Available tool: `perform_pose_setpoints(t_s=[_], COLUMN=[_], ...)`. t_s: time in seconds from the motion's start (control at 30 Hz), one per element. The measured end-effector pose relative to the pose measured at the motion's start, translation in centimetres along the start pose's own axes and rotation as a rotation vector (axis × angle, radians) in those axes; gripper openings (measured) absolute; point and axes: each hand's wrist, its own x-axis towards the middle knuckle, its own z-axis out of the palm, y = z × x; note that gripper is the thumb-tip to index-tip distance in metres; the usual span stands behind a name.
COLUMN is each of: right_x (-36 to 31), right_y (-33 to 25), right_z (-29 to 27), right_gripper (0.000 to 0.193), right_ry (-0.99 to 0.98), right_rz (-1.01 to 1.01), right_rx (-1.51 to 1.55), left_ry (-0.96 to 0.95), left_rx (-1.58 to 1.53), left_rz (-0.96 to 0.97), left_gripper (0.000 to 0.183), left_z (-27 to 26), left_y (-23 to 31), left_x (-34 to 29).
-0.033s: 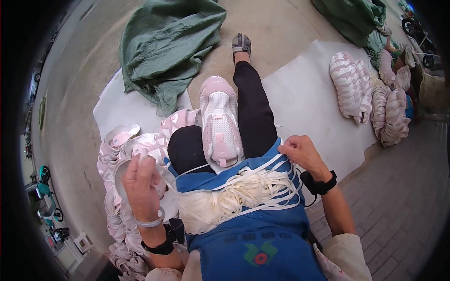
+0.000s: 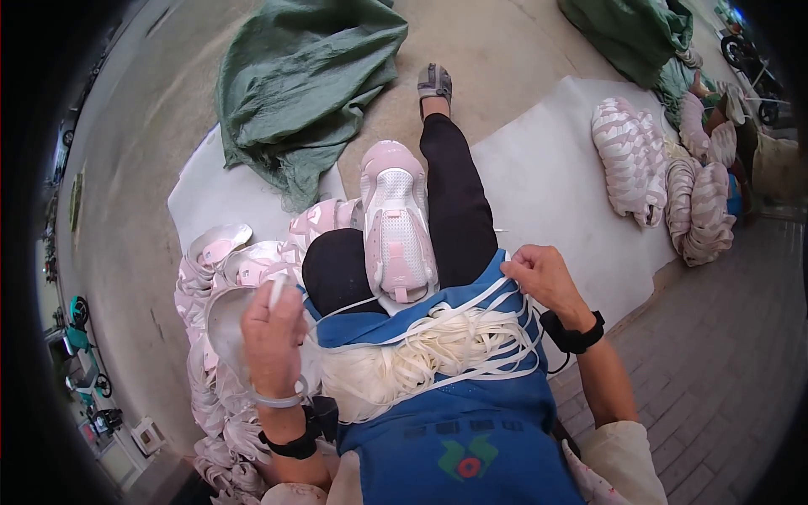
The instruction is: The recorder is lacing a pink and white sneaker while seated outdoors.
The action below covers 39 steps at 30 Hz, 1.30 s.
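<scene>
A pink and white sneaker upper lies along my lap between my black-clad legs, toe pointing away. A bundle of loose white shoelaces rests in my blue apron. My left hand, slightly blurred, is raised left of the bundle with fingers curled. Something white, apparently a shoelace, shows at its fingertips. My right hand pinches a white shoelace at the apron's upper right edge. A thin lace runs from the shoe's heel end toward my left side.
More pink and white uppers are heaped at my left. Stacked uppers sit on a white sheet to the right. A green sack lies ahead on the left; another sack is at far right.
My left hand has moved a little to the right, closer to my lap, and slightly down. My right hand stays nearly where it was.
</scene>
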Motion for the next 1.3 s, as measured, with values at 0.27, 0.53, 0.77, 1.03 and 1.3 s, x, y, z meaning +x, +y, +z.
perform_pose_setpoints(t_s=[0.27,0.53,0.77,1.03,1.3], right_x=[-0.4,-3.3,-3.3,0.5,3.0], right_y=[-3.6,-6.3,-5.0,-2.6,0.0], right_z=[0.8,1.5,0.9,0.7,0.9], right_gripper=[0.026,0.015,0.016,0.036,0.020], right_ry=[0.146,-0.178,-0.419,0.116,0.130], right_rz=[-0.325,-0.306,-0.472,-0.138,-0.197], right_rx=[-0.100,0.538,-0.116,-0.122,-0.166], left_ry=[-0.306,-0.180,-0.094,-0.080,-0.477], left_rx=[-0.195,-0.711,-0.695,-0.610,-0.413], left_rz=[-0.618,-0.708,-0.546,-0.531,-0.655], left_gripper=[0.028,0.025,0.025,0.032,0.033], left_z=[5.4,6.6,8.1,7.8,3.2], left_y=[-7.8,-12.2,-13.0,-13.0,-10.4], left_x=[-0.5,1.5,0.8,1.1,-0.7])
